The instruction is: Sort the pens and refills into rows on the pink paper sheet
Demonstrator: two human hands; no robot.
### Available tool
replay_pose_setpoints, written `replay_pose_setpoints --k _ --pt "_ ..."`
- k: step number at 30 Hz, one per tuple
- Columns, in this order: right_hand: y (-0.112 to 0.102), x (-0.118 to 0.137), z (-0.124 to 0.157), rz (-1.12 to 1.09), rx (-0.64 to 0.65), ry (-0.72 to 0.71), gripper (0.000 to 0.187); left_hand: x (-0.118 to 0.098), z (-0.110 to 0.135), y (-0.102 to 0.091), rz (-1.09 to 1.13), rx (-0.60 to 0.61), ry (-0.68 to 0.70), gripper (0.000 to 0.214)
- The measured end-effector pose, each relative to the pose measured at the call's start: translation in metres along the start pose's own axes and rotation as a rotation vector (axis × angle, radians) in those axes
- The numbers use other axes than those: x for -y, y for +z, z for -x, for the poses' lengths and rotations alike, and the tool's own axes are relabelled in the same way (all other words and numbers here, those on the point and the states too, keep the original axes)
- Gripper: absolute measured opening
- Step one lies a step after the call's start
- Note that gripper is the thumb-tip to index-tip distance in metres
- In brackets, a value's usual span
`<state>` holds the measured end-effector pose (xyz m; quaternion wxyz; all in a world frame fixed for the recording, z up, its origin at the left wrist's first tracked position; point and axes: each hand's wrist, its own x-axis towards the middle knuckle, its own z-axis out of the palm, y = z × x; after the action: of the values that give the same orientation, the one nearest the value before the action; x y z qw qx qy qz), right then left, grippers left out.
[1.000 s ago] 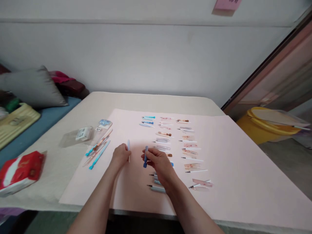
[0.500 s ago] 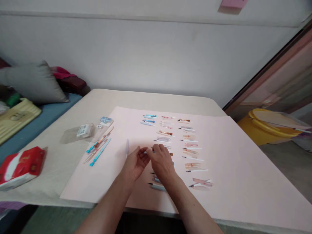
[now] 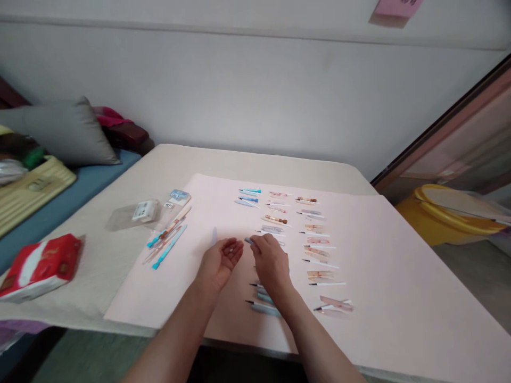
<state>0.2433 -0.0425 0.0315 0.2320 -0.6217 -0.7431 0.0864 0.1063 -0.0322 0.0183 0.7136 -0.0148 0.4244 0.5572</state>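
My left hand (image 3: 219,263) is palm up with its fingers curled, and a tiny white piece (image 3: 230,250) rests among them. Pinched between the thumb and fingers of my right hand (image 3: 272,260) is a short blue-grey pen part (image 3: 248,241). The hands are slightly apart above the pink sheet (image 3: 191,303). Beyond my left hand lies a pale bluish barrel (image 3: 214,235), partly hidden. Under and beside my right hand are disassembled pen parts, among them a dark-tipped pen piece (image 3: 263,308); my hand covers some of them.
Rows of pen parts (image 3: 319,262) lie to the right. On the left are a heap of blue and brown pen pieces (image 3: 170,247), a clear plastic package (image 3: 123,216), a blue-and-white packet (image 3: 179,197) and a red tissue pack (image 3: 42,266). A yellow bucket (image 3: 443,223) stands beyond the table.
My hands, close together before, have moved apart. The right has shifted right with the blue-grey part in its pinch, and my left fingers have opened somewhat. The view has turned slightly left.
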Motion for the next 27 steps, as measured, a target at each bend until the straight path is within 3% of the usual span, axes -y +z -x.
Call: replay_pose_setpoints --k 2,4,9,15,22,25,26,27 --pt "0.008 0.004 -0.001 -0.087 0.059 0.135 0.015 -0.011 0.000 -0.002 -0.012 -0.002 0.048 0.016" --pt "0.017 0.009 -0.002 -0.086 0.121 0.184 0.014 -0.020 0.000 -0.004 -0.013 0.003 0.088 0.020" --pt "0.031 0.026 -0.005 0.049 0.089 0.106 0.011 -0.030 0.005 -0.007 -0.017 0.014 0.149 0.020" --pt "0.025 0.042 0.001 -0.026 -0.111 -0.140 0.018 -0.020 0.008 0.001 -0.065 0.050 0.159 0.008" --pt "0.028 0.038 0.001 -0.082 0.009 -0.095 0.016 0.006 0.022 0.008 -0.149 0.044 0.216 0.013" --pt "0.024 0.032 0.002 -0.240 0.024 -0.022 0.018 -0.011 0.019 0.000 -0.349 0.084 0.247 0.021" --pt "0.021 0.030 0.002 -0.319 0.021 0.023 0.017 -0.022 0.016 -0.005 -0.478 0.075 0.301 0.022" --pt "0.019 0.027 0.001 -0.407 0.019 0.070 0.016 -0.035 0.012 -0.010 -0.620 0.019 0.443 0.022"
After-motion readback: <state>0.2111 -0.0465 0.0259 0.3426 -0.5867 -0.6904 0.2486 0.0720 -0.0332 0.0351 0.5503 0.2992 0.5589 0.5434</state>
